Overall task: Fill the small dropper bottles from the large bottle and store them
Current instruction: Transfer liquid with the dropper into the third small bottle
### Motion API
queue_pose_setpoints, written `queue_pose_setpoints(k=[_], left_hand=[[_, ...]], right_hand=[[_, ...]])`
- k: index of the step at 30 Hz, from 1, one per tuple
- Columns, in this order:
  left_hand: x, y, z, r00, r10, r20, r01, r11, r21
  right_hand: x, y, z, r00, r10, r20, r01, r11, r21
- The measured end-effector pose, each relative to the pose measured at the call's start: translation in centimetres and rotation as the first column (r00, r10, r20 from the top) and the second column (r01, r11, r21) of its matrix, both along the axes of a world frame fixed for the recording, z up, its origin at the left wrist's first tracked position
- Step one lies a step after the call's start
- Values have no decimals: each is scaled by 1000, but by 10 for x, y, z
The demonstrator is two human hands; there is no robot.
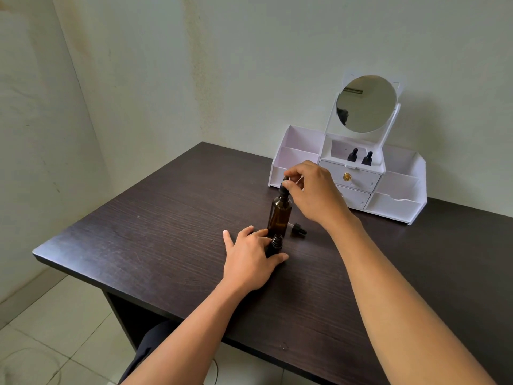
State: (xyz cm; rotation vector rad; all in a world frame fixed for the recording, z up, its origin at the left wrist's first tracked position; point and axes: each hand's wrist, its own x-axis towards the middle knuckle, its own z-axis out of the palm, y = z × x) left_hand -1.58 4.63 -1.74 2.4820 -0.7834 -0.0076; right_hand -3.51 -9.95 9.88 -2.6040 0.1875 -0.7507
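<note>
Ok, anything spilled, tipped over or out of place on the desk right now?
No spill visible. One loose dropper cap lies on its side on the table, right of the large bottle; it likely belongs to the uncapped small bottle that the left hand holds, so probably just set aside.

Home room corner, dark wooden desk (166,218), white vanity organiser (399,201) (round mirror (366,104) attached), tiled floor (55,315)
</note>
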Motion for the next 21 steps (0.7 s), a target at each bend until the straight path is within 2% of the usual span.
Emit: queue_pose_setpoints(k=[11,17,21], left_hand=[[-1,2,3,1000,-10,-22,9,1000,-6],[-1,2,2,1000,-14,-26,14,1000,2],[-1,1,2,1000,-12,-18,12,1000,3]], right_hand=[[-2,-4,7,998,2,61,-7,997,72],[-2,-3,7,1000,12,-11,-11,996,83],[-1,-3,2,1000,1,1,-2,997,77]])
